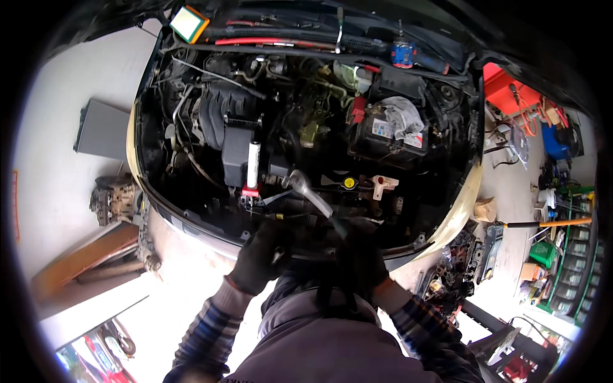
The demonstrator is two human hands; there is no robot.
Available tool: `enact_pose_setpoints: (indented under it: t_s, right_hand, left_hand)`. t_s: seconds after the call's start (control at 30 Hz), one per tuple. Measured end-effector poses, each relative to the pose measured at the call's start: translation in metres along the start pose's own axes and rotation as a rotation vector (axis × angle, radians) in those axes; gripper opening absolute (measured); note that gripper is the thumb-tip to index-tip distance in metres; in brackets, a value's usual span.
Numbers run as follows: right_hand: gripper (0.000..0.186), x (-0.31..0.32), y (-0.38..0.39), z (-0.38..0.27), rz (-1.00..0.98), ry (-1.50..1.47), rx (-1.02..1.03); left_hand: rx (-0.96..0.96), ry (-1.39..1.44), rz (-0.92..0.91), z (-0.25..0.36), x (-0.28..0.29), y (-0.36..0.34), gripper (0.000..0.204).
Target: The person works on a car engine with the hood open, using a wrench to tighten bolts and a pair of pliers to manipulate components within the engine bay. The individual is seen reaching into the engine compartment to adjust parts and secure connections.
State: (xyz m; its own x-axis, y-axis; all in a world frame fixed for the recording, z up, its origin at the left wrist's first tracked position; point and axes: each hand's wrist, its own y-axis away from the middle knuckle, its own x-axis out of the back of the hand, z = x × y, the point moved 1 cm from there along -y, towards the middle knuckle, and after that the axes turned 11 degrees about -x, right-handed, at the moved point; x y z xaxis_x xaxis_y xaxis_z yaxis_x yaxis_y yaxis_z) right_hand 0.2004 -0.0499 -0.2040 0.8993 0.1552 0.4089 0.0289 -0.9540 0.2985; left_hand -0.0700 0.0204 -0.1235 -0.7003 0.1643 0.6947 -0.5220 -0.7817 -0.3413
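Observation:
Over the front of an open engine bay, my right hand point(363, 258) in a dark glove is closed around a large metal wrench point(313, 196). Its bright head points up and to the left, and its lower end is lost in the dark glove. My left hand point(258, 256), gloved too, is curled at the front edge of the car. A small shiny spot shows at its fingers, too small to name. Ahead of the left hand stands a white tube with a red base point(253, 165), likely a work light. A round yellow cap point(348, 183) lies beyond the wrench.
A grey rag point(402, 117) lies on the car battery point(383, 143). A beige plastic part point(384, 186) sits at the front. Along the windshield edge rest an orange-edged air filter point(189, 24) and a blue power tool point(403, 55). Loose parts point(456, 268) cover the floor at right.

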Motion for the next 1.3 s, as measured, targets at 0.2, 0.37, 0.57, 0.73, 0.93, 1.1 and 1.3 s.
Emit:
enact_pose_setpoints:
  t_s: [0.2, 0.37, 0.57, 0.73, 0.93, 1.1, 1.3]
  right_hand:
    - [0.047, 0.005, -0.190, 0.038, 0.309, 0.512, -0.069]
    - [0.063, 0.019, -0.288, 0.028, 0.006, 0.859, -0.430]
    - [0.055, -0.010, -0.304, 0.047, 0.132, 0.783, -0.385]
    - [0.039, -0.019, -0.310, 0.087, 0.225, 0.776, -0.351]
    - [0.043, -0.020, -0.304, 0.068, 0.710, 1.152, 0.374]
    - [0.047, 0.010, -0.341, 0.094, 0.256, 1.208, 0.306]
    - [0.048, 0.089, -0.398, 0.165, -0.077, 0.651, -0.082]
  left_hand:
    - [0.634, 0.018, -0.105, -0.073, -0.012, 0.058, 0.040]
    - [0.785, -0.231, -0.103, -0.121, -0.026, 0.063, 0.038]
    - [0.696, -0.399, -0.194, -0.146, -0.048, 0.074, 0.048]
    - [0.717, -0.385, -0.298, -0.166, -0.067, 0.090, 0.047]
    - [0.703, -0.406, -0.279, -0.157, -0.060, 0.082, 0.038]
    - [0.497, -0.480, -0.145, -0.164, -0.058, 0.083, 0.036]
    - [0.585, -0.356, -0.176, -0.162, -0.083, 0.049, 0.033]
